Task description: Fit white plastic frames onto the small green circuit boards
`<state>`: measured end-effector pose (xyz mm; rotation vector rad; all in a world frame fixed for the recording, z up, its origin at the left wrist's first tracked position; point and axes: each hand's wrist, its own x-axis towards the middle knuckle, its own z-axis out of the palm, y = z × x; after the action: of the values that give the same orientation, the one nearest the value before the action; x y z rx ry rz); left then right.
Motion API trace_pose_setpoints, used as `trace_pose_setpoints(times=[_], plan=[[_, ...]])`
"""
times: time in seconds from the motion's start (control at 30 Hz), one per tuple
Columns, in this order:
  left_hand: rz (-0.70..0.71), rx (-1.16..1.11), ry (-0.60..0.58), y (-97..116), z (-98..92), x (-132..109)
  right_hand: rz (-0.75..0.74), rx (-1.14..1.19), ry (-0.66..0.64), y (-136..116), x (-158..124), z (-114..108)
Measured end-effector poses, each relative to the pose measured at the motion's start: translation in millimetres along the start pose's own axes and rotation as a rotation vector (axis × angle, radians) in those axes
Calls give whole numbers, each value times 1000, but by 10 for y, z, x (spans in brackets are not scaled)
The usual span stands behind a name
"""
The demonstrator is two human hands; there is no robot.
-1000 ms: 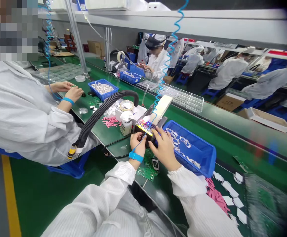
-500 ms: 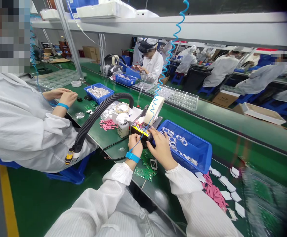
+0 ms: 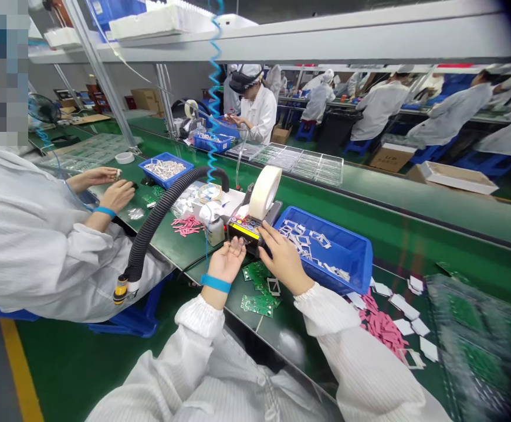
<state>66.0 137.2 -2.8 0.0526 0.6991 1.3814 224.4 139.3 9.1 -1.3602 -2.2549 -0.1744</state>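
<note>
A tape dispenser (image 3: 243, 232) with a black body, a yellow stripe and coloured buttons stands in front of me. It carries a wide roll of cream tape (image 3: 264, 190). My left hand (image 3: 225, 261), with a blue wrist strap, is turned palm up below the dispenser's front; its fingers are apart and slightly bent, with nothing visible in them. Against the dispenser's right side rests my right hand (image 3: 285, 259), fingers stretched out. Green circuit boards (image 3: 257, 305) lie on the bench below my hands, and a small white frame (image 3: 273, 286) is on them.
Right of the dispenser is a blue bin (image 3: 361, 264) of white frames. Pink strips (image 3: 382, 328) and white pads (image 3: 405, 308) lie farther right. A bottle (image 3: 215, 232) stands left, near a black hose (image 3: 158, 217). A co-worker's hands (image 3: 117, 190) work at the left.
My left hand has turned palm up, its fingers have loosened and it has shifted slightly left. My right hand stays at the dispenser. The view has swung slightly.
</note>
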Motion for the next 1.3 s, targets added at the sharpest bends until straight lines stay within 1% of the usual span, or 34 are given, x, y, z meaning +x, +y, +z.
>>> trace_pose_setpoints(times=[0.1,0.17,0.23,0.3,0.37,0.47,0.5,0.53,0.57,0.6,0.63,0.67,0.73,0.83,0.87,0.93,1.03,1.2,1.3], plan=[[-82,-19,68,19,96,48,26,-78,-23,-28,1,8],[-109,-25,86,27,167,48,37,-126,-38,-56,7,8],[-111,-29,79,38,244,1,40,-165,-55,-84,14,-1],[-82,-35,45,92,328,-107,43,-193,-72,-109,21,-16],[-16,-50,-13,232,416,-267,47,-206,-91,-125,24,-27],[128,-72,-121,587,518,-502,54,-193,-118,-131,18,-25],[183,-54,-174,705,526,-550,58,-182,-125,-129,13,-20],[262,55,-245,799,511,-576,62,-168,-128,-125,6,-15],[296,206,-267,862,468,-578,68,-154,-129,-121,0,-11],[311,371,-262,886,396,-556,70,-142,-129,-116,-7,-10],[306,546,-226,875,295,-511,72,-125,-127,-110,-14,-14],[280,662,-182,832,170,-447,73,-100,-121,-105,-19,-23],[277,775,-108,691,-120,-280,72,-16,-107,-94,-25,-54],[345,921,-14,471,-529,-30,80,104,-98,-90,-19,-114],[369,962,5,417,-631,32,82,108,-103,-93,-13,-130],[414,1034,23,344,-770,111,84,64,-115,-106,2,-149],[482,1126,11,285,-842,125,98,-17,-116,-137,30,-148],[585,1259,-59,195,-811,28,142,-36,-97,-204,69,-116],[637,1332,-85,181,-800,0,151,-10,-90,-228,73,-91]])
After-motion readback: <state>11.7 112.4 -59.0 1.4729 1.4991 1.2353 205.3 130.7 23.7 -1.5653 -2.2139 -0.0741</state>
